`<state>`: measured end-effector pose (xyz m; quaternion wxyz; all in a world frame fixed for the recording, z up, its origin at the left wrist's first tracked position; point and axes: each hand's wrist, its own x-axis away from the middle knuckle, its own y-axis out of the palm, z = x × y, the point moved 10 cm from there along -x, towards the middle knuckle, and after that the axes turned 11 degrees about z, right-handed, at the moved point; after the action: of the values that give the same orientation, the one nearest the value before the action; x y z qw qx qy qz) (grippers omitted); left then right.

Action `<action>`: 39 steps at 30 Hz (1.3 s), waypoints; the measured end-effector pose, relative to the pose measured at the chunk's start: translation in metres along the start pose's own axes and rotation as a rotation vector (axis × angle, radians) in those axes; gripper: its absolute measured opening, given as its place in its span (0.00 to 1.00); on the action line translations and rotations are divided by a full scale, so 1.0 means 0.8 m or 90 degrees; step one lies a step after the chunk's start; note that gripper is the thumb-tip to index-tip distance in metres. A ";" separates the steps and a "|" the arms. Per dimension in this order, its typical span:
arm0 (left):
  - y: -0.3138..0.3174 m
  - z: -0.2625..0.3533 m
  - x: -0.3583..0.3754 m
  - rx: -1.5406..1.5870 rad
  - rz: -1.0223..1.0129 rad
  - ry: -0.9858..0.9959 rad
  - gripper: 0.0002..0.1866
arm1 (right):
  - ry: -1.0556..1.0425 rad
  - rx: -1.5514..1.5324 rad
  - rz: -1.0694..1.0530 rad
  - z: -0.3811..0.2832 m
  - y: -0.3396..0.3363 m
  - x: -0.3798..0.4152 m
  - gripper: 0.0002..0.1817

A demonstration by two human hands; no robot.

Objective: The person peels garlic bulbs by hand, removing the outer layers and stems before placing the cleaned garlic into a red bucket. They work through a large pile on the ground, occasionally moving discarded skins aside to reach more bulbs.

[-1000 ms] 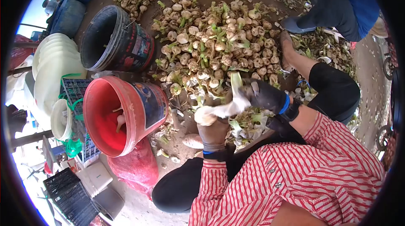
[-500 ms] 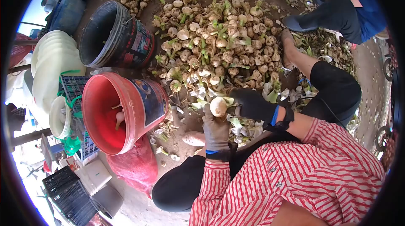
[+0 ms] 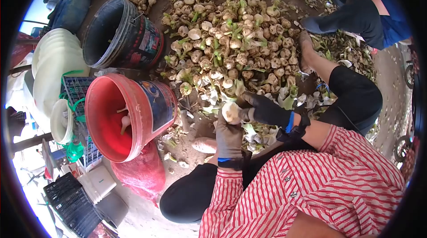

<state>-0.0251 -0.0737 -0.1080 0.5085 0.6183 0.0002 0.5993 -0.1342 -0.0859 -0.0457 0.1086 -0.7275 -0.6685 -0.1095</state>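
Left hand (image 3: 229, 138), fingers clasping pale bulb (image 3: 231, 112), right hand (image 3: 270, 111) against it, fingers' hold unclear

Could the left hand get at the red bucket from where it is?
Probably yes: the red bucket stands to the left hand's side, with just ground and low scraps seemingly between. The hand is holding a pale bulb, though.

Daylight glares at left beside a dusty brown floor (image 3: 389, 84).
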 end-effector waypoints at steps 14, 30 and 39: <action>-0.018 0.027 0.010 -0.247 0.089 0.202 0.16 | 0.028 0.165 0.029 0.007 -0.041 0.005 0.18; 0.144 0.197 0.126 0.176 -0.302 0.266 0.26 | -0.276 0.547 0.082 0.085 -0.031 -0.039 0.27; 0.019 0.081 0.010 -0.303 0.076 0.220 0.18 | -0.263 0.646 0.066 0.098 0.022 -0.164 0.21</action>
<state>0.0160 -0.1168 -0.0776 0.5956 0.3695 -0.0898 0.7076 -0.1265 -0.1879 -0.1605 0.3175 -0.6223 -0.6080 0.3773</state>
